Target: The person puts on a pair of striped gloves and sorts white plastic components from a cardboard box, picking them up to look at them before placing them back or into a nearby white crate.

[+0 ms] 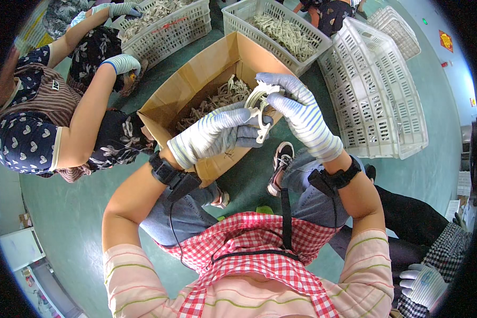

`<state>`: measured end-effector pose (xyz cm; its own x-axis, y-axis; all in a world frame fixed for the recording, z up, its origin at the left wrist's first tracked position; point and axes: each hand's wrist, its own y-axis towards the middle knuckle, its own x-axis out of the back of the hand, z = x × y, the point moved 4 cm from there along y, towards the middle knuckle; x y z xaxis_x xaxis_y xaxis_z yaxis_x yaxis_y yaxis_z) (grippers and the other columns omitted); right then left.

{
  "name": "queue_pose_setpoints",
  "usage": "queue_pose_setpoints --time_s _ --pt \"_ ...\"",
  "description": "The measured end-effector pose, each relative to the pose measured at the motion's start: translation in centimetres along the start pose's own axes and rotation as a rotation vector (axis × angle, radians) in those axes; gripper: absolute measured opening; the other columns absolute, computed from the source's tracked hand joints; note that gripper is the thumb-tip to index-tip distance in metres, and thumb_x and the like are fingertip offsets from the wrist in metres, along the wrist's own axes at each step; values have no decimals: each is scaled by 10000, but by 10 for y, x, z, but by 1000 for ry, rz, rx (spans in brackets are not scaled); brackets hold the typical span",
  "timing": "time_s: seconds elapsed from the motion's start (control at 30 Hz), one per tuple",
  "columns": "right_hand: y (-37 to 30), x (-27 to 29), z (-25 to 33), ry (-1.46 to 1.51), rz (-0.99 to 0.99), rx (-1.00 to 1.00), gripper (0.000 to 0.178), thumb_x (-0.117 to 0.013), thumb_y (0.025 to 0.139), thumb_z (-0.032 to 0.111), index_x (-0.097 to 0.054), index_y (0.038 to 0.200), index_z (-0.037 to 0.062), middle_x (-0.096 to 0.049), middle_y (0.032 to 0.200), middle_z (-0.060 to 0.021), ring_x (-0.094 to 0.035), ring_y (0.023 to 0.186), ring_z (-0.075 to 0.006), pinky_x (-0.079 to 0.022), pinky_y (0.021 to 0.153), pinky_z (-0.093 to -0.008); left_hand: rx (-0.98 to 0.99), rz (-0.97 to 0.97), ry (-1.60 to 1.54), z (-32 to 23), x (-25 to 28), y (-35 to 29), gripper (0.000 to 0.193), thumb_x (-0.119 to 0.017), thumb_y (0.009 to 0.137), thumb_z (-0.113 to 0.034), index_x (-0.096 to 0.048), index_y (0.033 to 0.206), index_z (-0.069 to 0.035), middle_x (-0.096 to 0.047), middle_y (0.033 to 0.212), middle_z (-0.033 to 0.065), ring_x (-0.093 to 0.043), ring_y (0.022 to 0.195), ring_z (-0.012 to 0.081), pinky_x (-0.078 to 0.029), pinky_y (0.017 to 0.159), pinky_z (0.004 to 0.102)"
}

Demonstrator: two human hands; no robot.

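Note:
Both my hands wear striped, grey-tipped work gloves and meet over the cardboard box [180,74]. Between them is a curved white plastic piece [262,127] with thin arms. My left hand [212,132] pinches its lower part between thumb and fingers. My right hand [305,111] grips its upper end, with thumb and forefinger closed on it. Whether it is one piece or two joined together, I cannot tell. Beneath my hands, the box holds a heap of similar pale pieces [217,100], partly hidden by the left glove.
White crates of pale pieces stand beyond the box, one at far left [169,37] and one at far centre [307,58]. Stacked white crates [376,100] rise at right. A co-worker [42,116] sits close on my left; another's gloved hand [421,283] shows at lower right.

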<state>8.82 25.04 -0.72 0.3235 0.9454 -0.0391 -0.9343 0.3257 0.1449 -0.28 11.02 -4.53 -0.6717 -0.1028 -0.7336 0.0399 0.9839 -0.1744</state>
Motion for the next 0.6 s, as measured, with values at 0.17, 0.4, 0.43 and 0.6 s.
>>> queue_pose_setpoints --time_s 0.17,0.4,0.43,0.6 --pt "0 0 3 -35 -29 8 321 -548 897 36 -577 1214 76 -606 1112 -26 -559 999 -104 -454 898 -254 -22 46 -117 2 0 0 599 -521 910 -496 -444 1327 -74 -592 1204 102 -587 1100 257 -433 1002 447" --pt "-1 -1 0 -9 4 29 341 -542 891 17 -565 1227 66 -592 1163 -32 -540 1069 -115 -440 931 -260 -13 75 -232 2 3 2 613 -427 928 -553 -452 1322 -84 -607 1178 120 -582 1113 294 -409 1009 511" --pt "0 -2 1 -16 9 53 349 -542 888 12 -560 1233 65 -589 1176 -33 -535 1083 -119 -433 943 -263 -15 67 -230 1 2 1 597 -420 935 -540 -454 1318 -83 -610 1169 127 -585 1109 300 -406 1010 517" --pt "-1 -4 3 26 31 12 365 -541 877 -7 -554 1235 63 -574 1224 -33 -524 1116 -126 -410 980 -272 -17 67 -245 -1 1 0 539 -418 952 -489 -474 1293 -75 -621 1134 145 -599 1085 312 -410 1006 525"
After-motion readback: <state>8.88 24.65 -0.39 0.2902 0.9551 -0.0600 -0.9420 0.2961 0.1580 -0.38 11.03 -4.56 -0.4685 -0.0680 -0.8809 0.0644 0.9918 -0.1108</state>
